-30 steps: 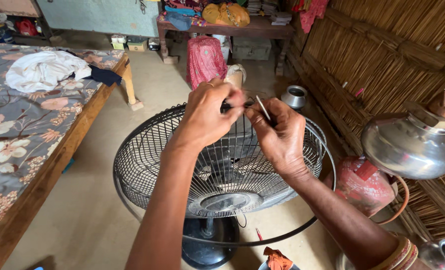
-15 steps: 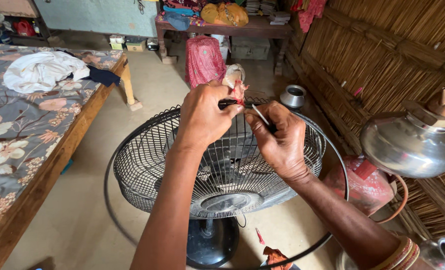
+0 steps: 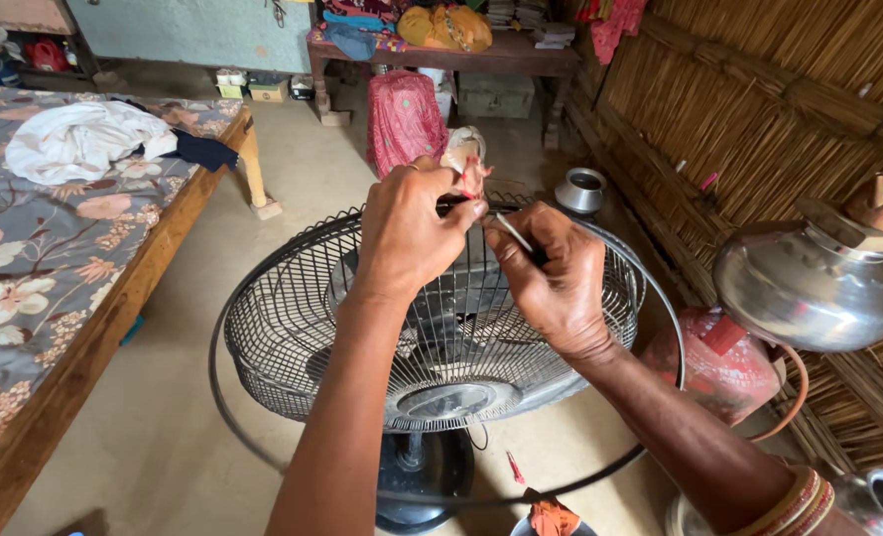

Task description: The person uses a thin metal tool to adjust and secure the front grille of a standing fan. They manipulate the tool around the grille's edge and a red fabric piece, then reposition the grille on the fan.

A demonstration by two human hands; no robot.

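Head view looks down at your two hands meeting above the fan cage. Your left hand is clenched around a dark tool handle, and your right hand pinches a thin pale wire just beside it. Bare tan floor spreads below; the fan's base sits at 6 o'clock. At 9 o'clock is a bed with a flowered cover, at 3 o'clock a woven reed wall, and at 4 o'clock a red gas cylinder.

Bare forearms without sleeves; red and gold bangles ring the right wrist.
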